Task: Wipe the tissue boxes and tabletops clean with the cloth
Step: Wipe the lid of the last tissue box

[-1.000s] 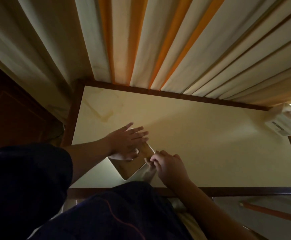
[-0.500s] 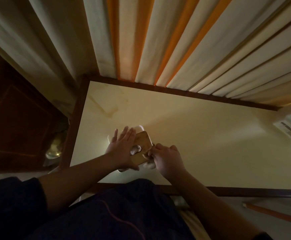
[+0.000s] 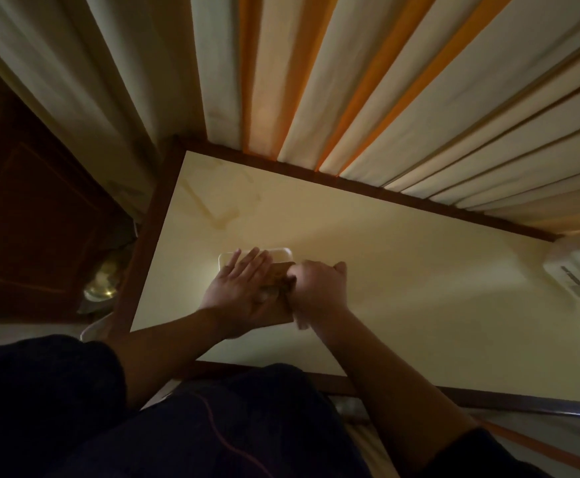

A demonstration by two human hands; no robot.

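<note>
Tissue box (image 3: 247, 258) sitting near the front left of the cream tabletop (image 3: 419, 288), left hand (image 3: 243, 291) lying flat on its wooden lid, fingers straight and together, right hand (image 3: 319, 288) curling beside it, cloth hard to make out, second tissue box (image 3: 578, 267) resting at the far right edge.

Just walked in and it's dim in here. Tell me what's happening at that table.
A person is working on a tissue box with a wooden top, near the left end of the cream tabletop. The left hand lies flat on the lid with straight fingers. The right hand is curled at the box's right edge over something pale, probably the cloth, though it's too dark to be sure. A second tissue box sits at the far right.
</note>
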